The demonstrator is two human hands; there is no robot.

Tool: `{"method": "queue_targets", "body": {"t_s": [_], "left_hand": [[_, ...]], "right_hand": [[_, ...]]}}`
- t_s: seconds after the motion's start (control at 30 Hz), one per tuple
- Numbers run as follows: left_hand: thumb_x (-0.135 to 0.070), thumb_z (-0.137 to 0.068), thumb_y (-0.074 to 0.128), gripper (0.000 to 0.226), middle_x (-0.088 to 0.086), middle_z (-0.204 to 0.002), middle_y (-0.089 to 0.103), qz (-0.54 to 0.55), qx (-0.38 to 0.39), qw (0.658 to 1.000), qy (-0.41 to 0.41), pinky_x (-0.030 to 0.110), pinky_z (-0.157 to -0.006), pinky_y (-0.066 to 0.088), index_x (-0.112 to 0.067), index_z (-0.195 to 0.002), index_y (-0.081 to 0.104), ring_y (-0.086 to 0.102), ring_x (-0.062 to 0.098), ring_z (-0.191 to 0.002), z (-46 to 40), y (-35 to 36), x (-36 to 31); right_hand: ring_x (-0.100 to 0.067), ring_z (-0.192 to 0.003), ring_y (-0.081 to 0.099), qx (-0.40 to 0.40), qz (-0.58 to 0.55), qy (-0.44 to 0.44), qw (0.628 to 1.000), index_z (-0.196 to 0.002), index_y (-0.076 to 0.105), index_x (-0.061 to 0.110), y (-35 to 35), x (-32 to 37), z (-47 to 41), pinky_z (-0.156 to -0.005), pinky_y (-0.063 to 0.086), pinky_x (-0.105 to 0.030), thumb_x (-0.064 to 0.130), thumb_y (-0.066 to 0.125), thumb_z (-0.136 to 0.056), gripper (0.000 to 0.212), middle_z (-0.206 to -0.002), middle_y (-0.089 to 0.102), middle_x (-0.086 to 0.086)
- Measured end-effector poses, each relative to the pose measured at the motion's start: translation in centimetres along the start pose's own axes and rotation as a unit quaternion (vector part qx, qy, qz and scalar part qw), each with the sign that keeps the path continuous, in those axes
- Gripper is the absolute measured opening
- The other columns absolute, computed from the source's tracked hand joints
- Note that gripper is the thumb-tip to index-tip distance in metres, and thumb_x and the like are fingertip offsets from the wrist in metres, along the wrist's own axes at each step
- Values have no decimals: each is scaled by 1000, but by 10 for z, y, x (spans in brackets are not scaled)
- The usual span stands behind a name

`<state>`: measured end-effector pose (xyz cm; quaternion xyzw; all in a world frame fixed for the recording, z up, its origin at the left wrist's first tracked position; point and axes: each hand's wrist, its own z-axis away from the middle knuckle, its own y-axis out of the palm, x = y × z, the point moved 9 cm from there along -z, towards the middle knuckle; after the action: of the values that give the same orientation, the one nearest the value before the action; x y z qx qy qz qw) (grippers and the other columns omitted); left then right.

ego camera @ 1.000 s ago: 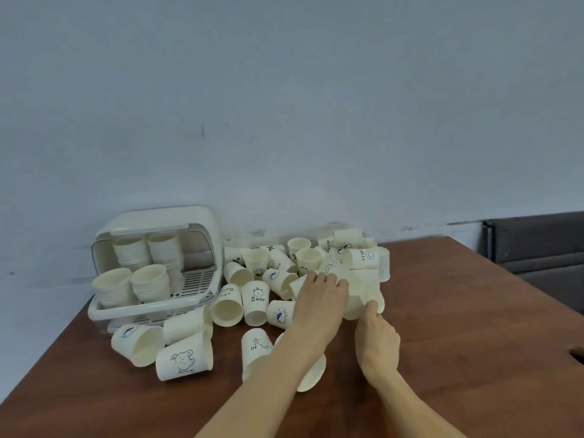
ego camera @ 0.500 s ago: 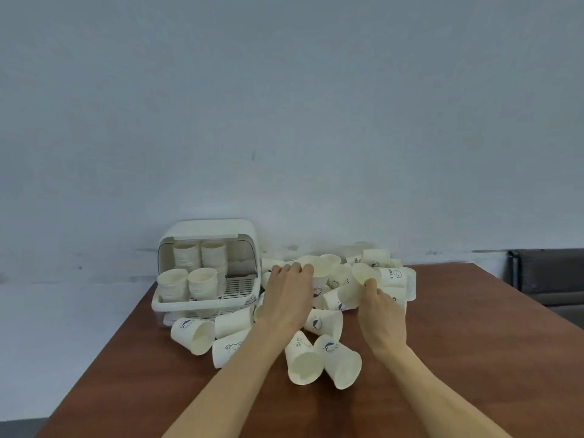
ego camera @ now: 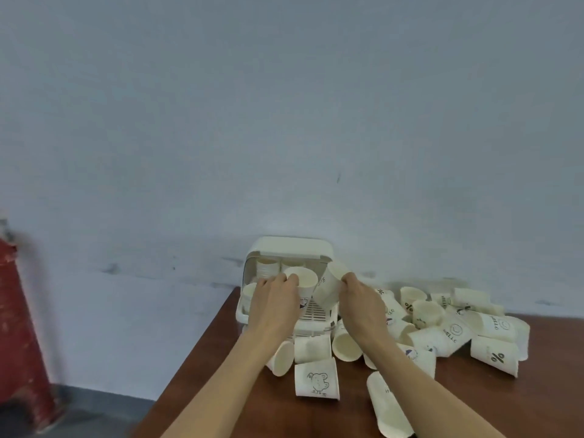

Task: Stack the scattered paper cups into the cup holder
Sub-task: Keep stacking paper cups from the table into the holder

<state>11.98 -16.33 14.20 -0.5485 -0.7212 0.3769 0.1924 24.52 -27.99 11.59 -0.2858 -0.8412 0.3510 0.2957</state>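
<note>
The white cup holder [ego camera: 292, 246] stands open-fronted at the table's back left corner, with stacks of cups [ego camera: 268, 268] inside. My left hand [ego camera: 273, 303] grips a paper cup [ego camera: 302, 279] in front of the holder's opening, mouth turned toward me. My right hand [ego camera: 360, 303] grips a second cup [ego camera: 328, 287], tilted, close beside the first. Several loose paper cups lie scattered on the brown table [ego camera: 458, 403], among them a bear-print cup [ego camera: 316, 379] and a percent-sign cup [ego camera: 494, 355].
A plain pale wall rises behind the table. The table's left edge [ego camera: 202, 339] drops to a grey floor. A red cylinder [ego camera: 19, 317] stands on the floor at far left. Cups on their sides [ego camera: 390, 406] lie near my right forearm.
Both hands have lifted a cup each from the pile and carried them left to the holder's front. The camera has swung left, so the holder now sits mid-frame.
</note>
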Motion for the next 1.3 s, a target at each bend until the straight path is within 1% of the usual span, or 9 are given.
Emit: {"method": "queue_targets", "body": {"t_s": [0.13,0.23,0.33,0.6,0.83,0.97,1.03,1.13,1.3], "left_hand": [[-15,-93,41,19,-1,-92,65,-3,-10,999,-48,32,-82,36,-17,-92,60,59,22,-85,-14,3,48],[-14,-92,45,17,2,-90,66,-16,-9,997,-73,34,-77,34,-15,-90,61,59,25,-83,-22,8,75],[-13,-91,45,17,5,-87,67,-29,-9,995,-95,35,-75,34,-12,-90,63,58,28,-82,-27,14,95],[-14,-93,42,20,4,-89,65,-38,-8,992,-121,36,-81,39,-13,-93,61,57,27,-83,-35,34,125],[-14,-93,43,20,6,-89,65,-30,-12,991,-127,37,-81,38,-12,-95,62,57,29,-83,-46,45,143],[-15,-95,40,22,4,-90,64,-25,-8,992,-126,34,-81,36,-12,-98,62,55,25,-82,-48,55,145],[-15,-95,41,22,4,-90,64,-21,-7,992,-125,34,-81,36,-13,-99,62,55,24,-82,-49,60,146],[-16,-96,40,21,4,-89,64,-18,1,992,-125,34,-81,37,-13,-98,61,55,24,-81,-49,68,147],[-14,-95,42,19,4,-88,64,-5,-8,991,-137,34,-80,37,-12,-99,61,54,23,-78,-48,75,149]], "right_hand": [[-32,-73,57,35,-17,5,999,-95,47,19,28,28,-16,-60,45,-38,11,34,-91,16,-80,63,-6],[-33,-73,55,50,-4,-13,999,-104,52,13,43,43,-26,-58,38,-37,10,34,-92,22,-84,64,-10],[-34,-70,52,48,3,-36,998,-105,52,10,56,59,-36,-56,33,-36,9,36,-91,21,-85,65,-13],[-36,-83,61,69,49,-95,992,-108,51,11,88,90,-56,-58,33,-35,6,38,-92,21,-92,66,-12],[-34,-86,62,128,89,-114,981,-103,56,11,123,91,-47,-59,34,-35,5,40,-91,21,-95,65,-11],[-31,-84,63,165,120,-122,971,-100,60,10,140,88,-34,-59,35,-34,2,42,-89,22,-95,65,-11],[-31,-77,58,181,122,-120,968,-96,59,11,147,87,-28,-56,33,-33,0,43,-88,21,-92,64,-11],[-27,-68,44,185,120,-120,968,-88,50,13,155,85,-22,-47,23,-30,0,43,-87,15,-84,58,-10],[-26,-66,45,165,97,-125,974,-115,49,10,158,84,-18,-53,31,-34,6,40,-90,27,-88,64,-10]]}}
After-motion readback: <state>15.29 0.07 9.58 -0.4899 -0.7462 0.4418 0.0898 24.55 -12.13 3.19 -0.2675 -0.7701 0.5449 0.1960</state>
